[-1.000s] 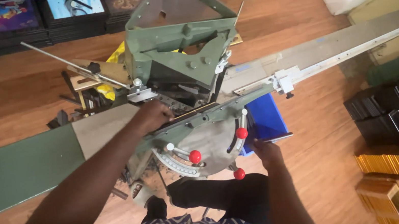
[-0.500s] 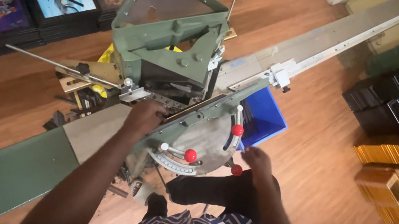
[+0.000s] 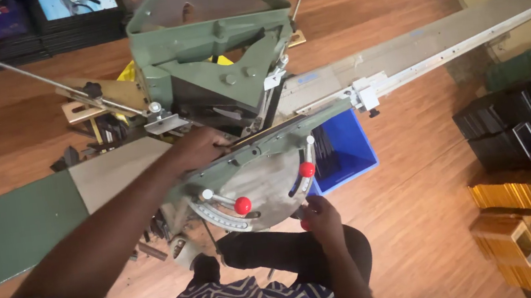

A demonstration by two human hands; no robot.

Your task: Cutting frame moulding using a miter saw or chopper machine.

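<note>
Left hand (image 3: 200,147) pressing on green cutter (image 3: 221,73); right hand (image 3: 319,217) gripping lever.

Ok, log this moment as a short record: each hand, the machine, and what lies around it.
left hand: rests on the machine bed against the fence, grip on nothing that shows
right hand: at the table's front edge, closed on a red knob
machine: green mitre cutter
table: round, two red-knobbed levers
nearby: blue bin; stacked frames

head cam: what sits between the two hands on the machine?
Head view: between the left hand at the fence and the right hand at the table's front edge lies the round grey table, with a red-knobbed lever on it.
</note>
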